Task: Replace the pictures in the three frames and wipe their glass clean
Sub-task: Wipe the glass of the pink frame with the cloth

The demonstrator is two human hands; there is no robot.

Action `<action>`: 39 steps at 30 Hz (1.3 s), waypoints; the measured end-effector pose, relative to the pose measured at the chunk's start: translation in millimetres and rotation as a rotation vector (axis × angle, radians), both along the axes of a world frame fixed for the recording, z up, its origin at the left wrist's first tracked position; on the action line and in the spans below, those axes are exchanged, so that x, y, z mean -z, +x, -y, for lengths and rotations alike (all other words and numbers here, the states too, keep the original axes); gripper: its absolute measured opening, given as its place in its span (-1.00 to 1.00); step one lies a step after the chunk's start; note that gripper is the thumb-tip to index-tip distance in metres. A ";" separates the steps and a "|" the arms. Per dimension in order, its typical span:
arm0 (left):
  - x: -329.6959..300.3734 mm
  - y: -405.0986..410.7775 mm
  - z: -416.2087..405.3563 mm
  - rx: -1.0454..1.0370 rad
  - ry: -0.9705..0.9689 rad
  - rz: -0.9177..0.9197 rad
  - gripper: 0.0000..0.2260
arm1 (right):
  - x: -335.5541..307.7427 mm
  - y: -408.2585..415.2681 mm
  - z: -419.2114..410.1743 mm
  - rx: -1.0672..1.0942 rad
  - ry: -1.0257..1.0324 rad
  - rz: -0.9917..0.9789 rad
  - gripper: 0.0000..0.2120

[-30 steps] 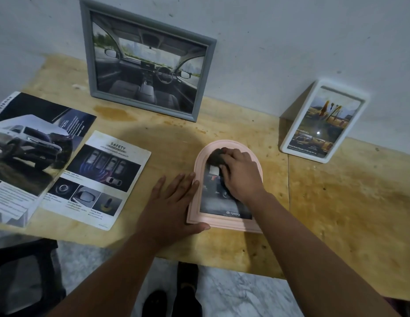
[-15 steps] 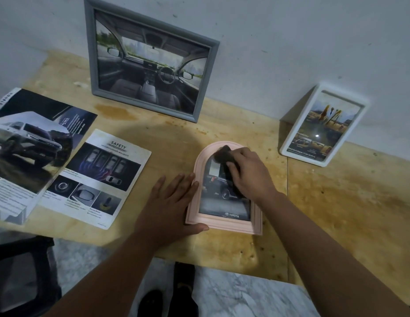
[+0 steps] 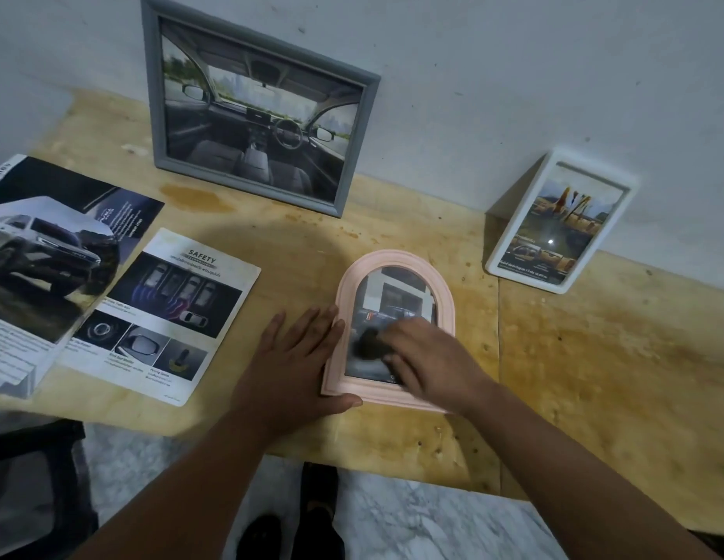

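While hands wipe, safety leaflet (image 3: pixel 160 317) left, white frame (image 3: pixel 560 224) right

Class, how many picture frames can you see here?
3: grey frame leaning on the wall, white frame leaning at right, pink arched frame flat on the table.
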State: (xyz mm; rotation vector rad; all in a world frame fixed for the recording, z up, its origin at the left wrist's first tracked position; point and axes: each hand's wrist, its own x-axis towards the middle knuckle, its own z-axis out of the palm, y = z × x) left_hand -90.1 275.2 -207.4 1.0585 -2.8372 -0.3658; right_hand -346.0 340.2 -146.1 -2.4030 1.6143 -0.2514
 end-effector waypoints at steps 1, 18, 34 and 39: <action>-0.4 0.1 0.0 -0.004 0.008 0.004 -0.01 | -0.9 -7.1 11.0 0.100 -0.042 -0.022 -0.71; 0.6 -0.3 -0.4 -0.005 0.003 0.009 -0.03 | -30.7 4.5 19.2 0.233 0.276 0.167 -0.74; -0.2 0.2 -1.1 -0.009 -0.006 0.013 0.00 | -45.8 -7.0 -15.7 0.506 0.566 0.051 -0.79; -0.3 -0.6 -0.2 -0.009 0.009 0.028 -0.02 | -30.2 -17.4 38.1 0.653 0.208 -0.214 -0.76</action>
